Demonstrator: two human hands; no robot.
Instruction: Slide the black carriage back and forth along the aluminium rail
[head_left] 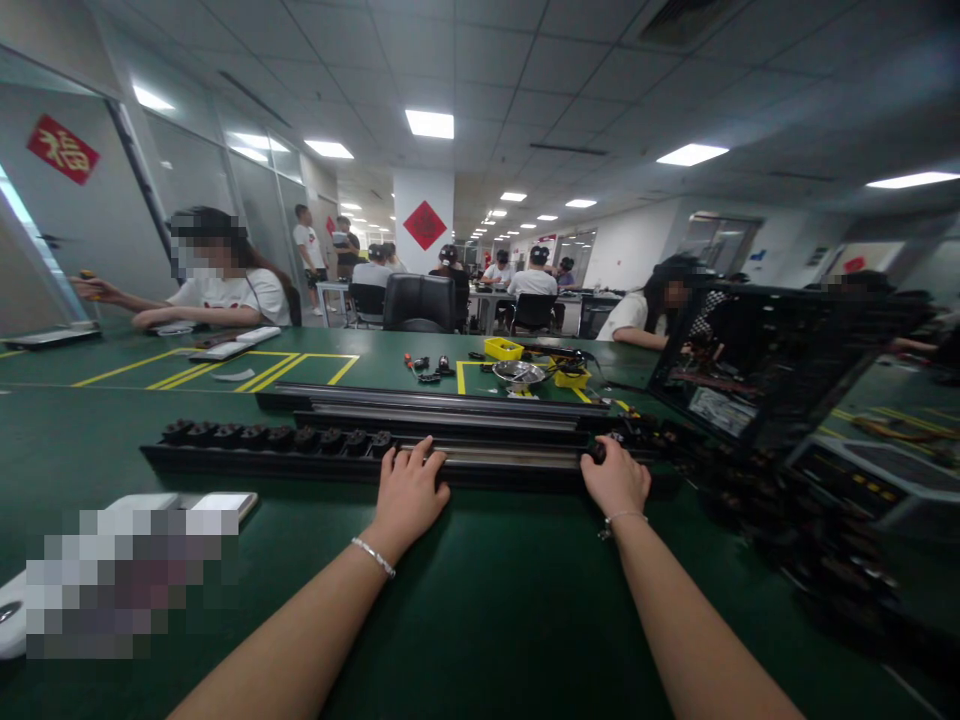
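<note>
A long black channel-shaped rail (495, 460) lies across the green table in front of me. On its left stretch stands a row of several round black parts (277, 438) with small holes or prongs on top. My left hand (409, 490) rests on the rail's near edge, just right of the last part in that row, fingers spread. Near the rail's right end, my right hand (616, 480) has its fingers curled around a small black piece (598, 452), mostly covered by the fingers. Behind lie more long black rails (450, 408), parallel to the first.
To the right are a dark pile of black parts (810, 540), an open computer case (750, 370) and a grey device (885, 480). A metal bowl (519, 374) and yellow trays (502, 348) stand farther back. White items (221, 510) lie left. People sit around.
</note>
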